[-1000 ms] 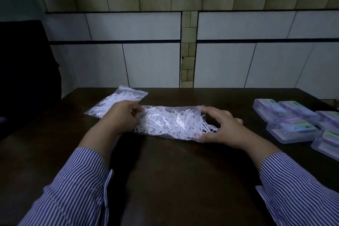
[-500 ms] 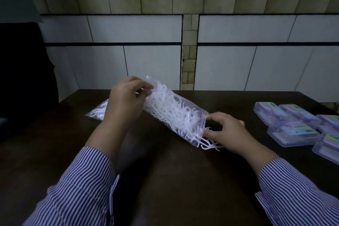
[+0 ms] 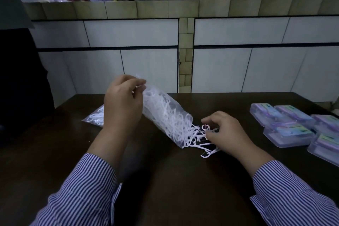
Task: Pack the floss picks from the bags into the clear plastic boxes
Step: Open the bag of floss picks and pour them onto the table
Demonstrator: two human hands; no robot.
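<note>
left hand (image 3: 123, 104) pinching tilted bag (image 3: 165, 115)

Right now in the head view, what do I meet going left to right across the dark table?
Flat clear bag of white floss picks → left hand → tilted clear bag of floss picks → spilled white floss picks → right hand → clear plastic boxes.

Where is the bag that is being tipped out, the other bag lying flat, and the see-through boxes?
tipped bag (image 3: 161, 113), head view, on its clear middle, full of floss picks.
flat bag (image 3: 95, 117), head view, on the part showing beside the left wrist.
clear boxes (image 3: 288, 134), head view, on the lid of a front box.
</note>
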